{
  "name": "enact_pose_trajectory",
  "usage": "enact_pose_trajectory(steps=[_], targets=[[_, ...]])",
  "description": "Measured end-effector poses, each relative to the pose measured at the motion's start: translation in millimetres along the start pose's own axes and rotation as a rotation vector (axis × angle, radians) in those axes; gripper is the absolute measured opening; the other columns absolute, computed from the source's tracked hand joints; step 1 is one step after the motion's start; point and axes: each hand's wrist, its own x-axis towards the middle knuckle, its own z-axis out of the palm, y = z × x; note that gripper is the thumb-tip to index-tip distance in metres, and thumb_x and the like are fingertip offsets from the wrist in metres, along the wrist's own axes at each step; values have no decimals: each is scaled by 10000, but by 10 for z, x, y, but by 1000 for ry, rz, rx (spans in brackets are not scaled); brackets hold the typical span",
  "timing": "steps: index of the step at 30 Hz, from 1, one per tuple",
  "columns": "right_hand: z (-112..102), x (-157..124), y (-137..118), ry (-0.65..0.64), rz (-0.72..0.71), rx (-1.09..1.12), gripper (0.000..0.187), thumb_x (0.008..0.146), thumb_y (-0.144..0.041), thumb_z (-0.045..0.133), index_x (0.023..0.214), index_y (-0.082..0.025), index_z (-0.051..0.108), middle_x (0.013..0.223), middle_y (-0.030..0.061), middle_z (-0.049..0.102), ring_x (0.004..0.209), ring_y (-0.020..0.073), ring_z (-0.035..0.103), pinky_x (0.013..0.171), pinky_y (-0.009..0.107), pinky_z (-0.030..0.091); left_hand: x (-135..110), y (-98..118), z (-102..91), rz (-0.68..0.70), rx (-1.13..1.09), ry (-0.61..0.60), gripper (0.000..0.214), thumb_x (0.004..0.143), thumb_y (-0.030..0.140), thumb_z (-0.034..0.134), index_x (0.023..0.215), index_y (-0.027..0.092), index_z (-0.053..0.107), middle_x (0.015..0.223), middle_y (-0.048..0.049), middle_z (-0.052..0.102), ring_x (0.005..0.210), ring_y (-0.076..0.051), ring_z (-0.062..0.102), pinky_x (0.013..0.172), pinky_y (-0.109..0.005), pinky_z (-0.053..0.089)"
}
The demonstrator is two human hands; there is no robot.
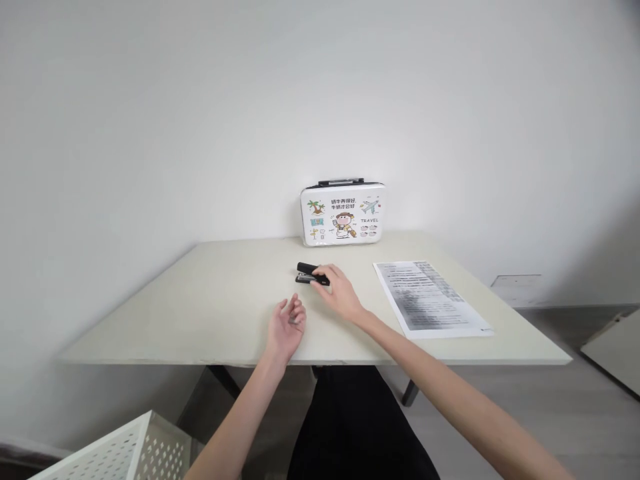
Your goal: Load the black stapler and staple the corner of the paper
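A black stapler (306, 268) lies near the middle of the table, its jaws pointing left and parted, with a strip of metal showing between them. My right hand (340, 293) grips its rear end, thumb on the near side and fingers over the far side. Just in front of the stapler, my left hand (287, 328) is held palm up, apart from it, with the fingers curled in. A small greyish bit shows among those curled fingers, too small to name.
The pale table (165, 313) stands against a wall. At its back is a white printed case (320, 230) with a black handle. Printed paper sheets (425, 300) lie to the right. Below left stands a white perforated basket (145, 443).
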Motion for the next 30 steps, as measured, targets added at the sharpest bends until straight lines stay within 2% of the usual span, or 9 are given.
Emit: enact_pose_trajectory(steps=[3, 6, 13, 17, 19, 21, 23, 26, 30], targets=[[-238, -303, -205, -125, -214, -34, 270, 1011, -359, 631, 1271, -290, 655, 1370, 99, 609, 1309, 277, 567, 1131, 501, 475, 30, -138, 99, 5, 33, 5, 301, 1049, 240, 459, 1236, 90, 641, 1078, -170, 730, 976, -221, 757, 774, -290, 626], [-368, -507, -279, -164, -181, -145, 268, 960, -352, 712, 1214, -267, 698, 1475, 136, 516, 1394, 321, 483, 1142, 541, 468, 44, -339, 217, -40, 149, -127, 394, 1058, 337, 438, 1276, 95, 660, 1296, -208, 702, 1196, -272, 709, 943, -350, 609], [-624, -758, -150, -15, -103, -166, 118, 1010, -348, 636, 1075, -300, 722, 1492, 89, 536, 1400, 317, 502, 1133, 563, 486, 21, -611, 293, 39, 710, -340, 485, 1028, 550, 435, 1177, 177, 707, 1371, -177, 689, 1268, -309, 662, 1075, -433, 526], [-1220, -1005, 305, 94, -2, -294, 161, 1018, -427, 602, 1070, -320, 710, 1387, 58, 638, 1286, 301, 610, 1089, 533, 514, -20, -270, 162, 140, 1026, -332, 419, 926, 588, 669, 1073, 202, 741, 1172, -137, 761, 1107, -312, 698, 1023, -436, 517], [-1639, -1168, 669, 173, 77, -345, 251, 1017, -476, 567, 1024, -277, 719, 1301, 112, 668, 1242, 323, 623, 1070, 554, 510, -20, 7, 59, 194, 1153, -306, 364, 863, 536, 771, 976, 191, 759, 1034, -112, 769, 1004, -286, 689, 1000, -409, 504], [-2052, -1331, 1063, 259, 182, -402, 354, 989, -538, 553, 987, -228, 726, 1216, 167, 686, 1169, 347, 645, 1018, 567, 525, 3, 250, -54, 351, 1455, -285, 439, 891, 635, 684, 957, 206, 752, 954, -80, 763, 905, -262, 682, 917, -400, 530], [-2385, -1467, 1426, 336, 409, -457, 426, 937, -596, 545, 967, -215, 733, 1145, 171, 717, 1100, 330, 669, 905, 486, 575, 35, 397, -151, 435, 1509, -266, 508, 918, 686, 616, 986, 199, 741, 936, -82, 753, 874, -254, 682, 877, -393, 539], [-2659, -1582, 1821, 379, 598, -540, 445, 883, -589, 546, 903, -192, 747, 1022, 187, 743, 1052, 352, 678, 950, 512, 540, 58, 435, -215, 469, 1442, -242, 529, 914, 705, 617, 984, 195, 741, 940, -94, 748, 856, -249, 681, 824, -373, 547], [-2724, -1620, 2061, 399, 669, -548, 347, 814, -519, 596, 822, -204, 741, 944, 185, 755, 1050, 362, 682, 976, 489, 522, 31, 378, -198, 472, 1390, -230, 503, 882, 684, 687, 958, 192, 760, 935, -97, 745, 829, -229, 666, 794, -342, 538]])
